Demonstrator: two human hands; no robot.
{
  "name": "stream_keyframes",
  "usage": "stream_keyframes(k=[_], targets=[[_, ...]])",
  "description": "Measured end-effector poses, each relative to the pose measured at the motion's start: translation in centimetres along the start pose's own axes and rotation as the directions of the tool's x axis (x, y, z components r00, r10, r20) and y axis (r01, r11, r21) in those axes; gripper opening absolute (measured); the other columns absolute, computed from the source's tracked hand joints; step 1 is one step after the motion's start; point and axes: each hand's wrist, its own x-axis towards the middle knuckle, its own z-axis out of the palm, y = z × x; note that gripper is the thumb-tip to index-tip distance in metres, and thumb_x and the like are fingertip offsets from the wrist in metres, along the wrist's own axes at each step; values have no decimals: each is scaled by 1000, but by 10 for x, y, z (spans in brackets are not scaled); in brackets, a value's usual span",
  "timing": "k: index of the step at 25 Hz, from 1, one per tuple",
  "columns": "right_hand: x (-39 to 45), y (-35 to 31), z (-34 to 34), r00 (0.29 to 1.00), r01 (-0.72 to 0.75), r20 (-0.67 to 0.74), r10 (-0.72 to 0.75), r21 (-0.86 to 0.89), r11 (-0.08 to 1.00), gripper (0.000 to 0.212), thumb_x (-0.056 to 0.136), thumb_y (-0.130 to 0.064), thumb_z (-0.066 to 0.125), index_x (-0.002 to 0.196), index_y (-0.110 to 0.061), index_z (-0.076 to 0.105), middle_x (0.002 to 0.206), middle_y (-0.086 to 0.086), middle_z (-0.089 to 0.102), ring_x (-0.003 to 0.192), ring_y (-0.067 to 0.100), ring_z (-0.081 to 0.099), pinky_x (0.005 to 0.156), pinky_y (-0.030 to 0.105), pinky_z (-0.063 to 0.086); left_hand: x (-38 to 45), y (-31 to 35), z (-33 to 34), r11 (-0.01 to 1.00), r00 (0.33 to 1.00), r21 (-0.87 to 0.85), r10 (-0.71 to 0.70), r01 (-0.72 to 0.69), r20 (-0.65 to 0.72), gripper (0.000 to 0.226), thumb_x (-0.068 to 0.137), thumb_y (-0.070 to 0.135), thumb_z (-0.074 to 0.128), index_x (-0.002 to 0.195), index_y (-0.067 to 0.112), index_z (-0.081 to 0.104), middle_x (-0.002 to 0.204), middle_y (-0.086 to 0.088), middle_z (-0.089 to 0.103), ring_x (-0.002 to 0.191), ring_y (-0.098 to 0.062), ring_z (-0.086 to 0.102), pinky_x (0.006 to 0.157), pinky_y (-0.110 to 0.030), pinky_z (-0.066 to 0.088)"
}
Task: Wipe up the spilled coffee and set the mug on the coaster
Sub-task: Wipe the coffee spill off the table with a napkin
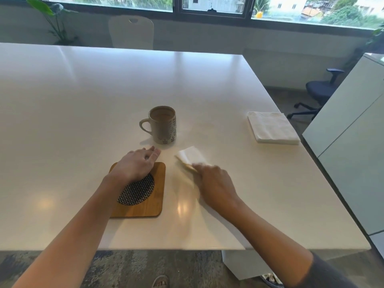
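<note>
A patterned mug [164, 125] full of coffee stands on the white table [83, 100], its handle pointing left. Just in front of it lies a square wooden coaster [153, 202] with a woven dark centre. My left hand [135, 165] rests flat over the coaster's far edge, fingers stretched toward the mug, holding nothing. My right hand [214, 181], blurred, presses a folded white napkin [192, 155] onto the table right of the coaster. The napkin's near edge is stained brown. No coffee puddle is plainly visible on the table.
A stack of white napkins [272, 127] lies at the table's right edge. A white chair [132, 32] stands behind the far side. An office chair [320, 90] and a white cabinet [353, 125] are to the right, a plant [56, 19] at far left.
</note>
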Motion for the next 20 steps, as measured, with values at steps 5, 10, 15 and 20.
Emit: stream_keyframes(k=[5, 10, 15, 20], targets=[[42, 39, -36, 963, -129, -213, 163, 168, 977, 46, 90, -3, 50, 125, -26, 69, 109, 20, 74, 100, 39, 70, 84, 39, 54, -2, -1, -1, 998, 998, -21, 56, -55, 6, 64, 103, 59, 26, 154, 22, 40, 163, 10, 29, 152, -19, 24, 123, -43, 16], [68, 81, -41, 973, -223, -61, 224, 22, 975, 51, 86, 0, 48, 125, -26, 69, 105, 20, 74, 98, 39, 68, 81, 37, 52, -2, -1, -2, 999, 1000, -34, 27, -27, 3, 66, 102, 62, 28, 153, 22, 42, 162, 7, 34, 150, -23, 29, 123, -46, 22], [43, 49, -16, 991, -126, -49, 128, 40, 991, 52, 86, -3, 51, 128, -31, 66, 107, 15, 75, 97, 36, 70, 80, 34, 53, 2, 6, -7, 1000, 1000, 10, -5, 6, -28, 65, 101, 62, 32, 146, 19, 53, 155, -3, 48, 137, -30, 48, 111, -44, 37], [36, 29, -22, 978, -57, 208, 4, 249, 967, 41, 86, -11, 51, 109, -35, 74, 88, -1, 77, 76, 16, 68, 56, 21, 45, 11, 7, -15, 997, 998, 73, -19, 23, -55, 66, 99, 66, 34, 133, 19, 66, 126, -12, 67, 100, -24, 59, 88, -37, 46]])
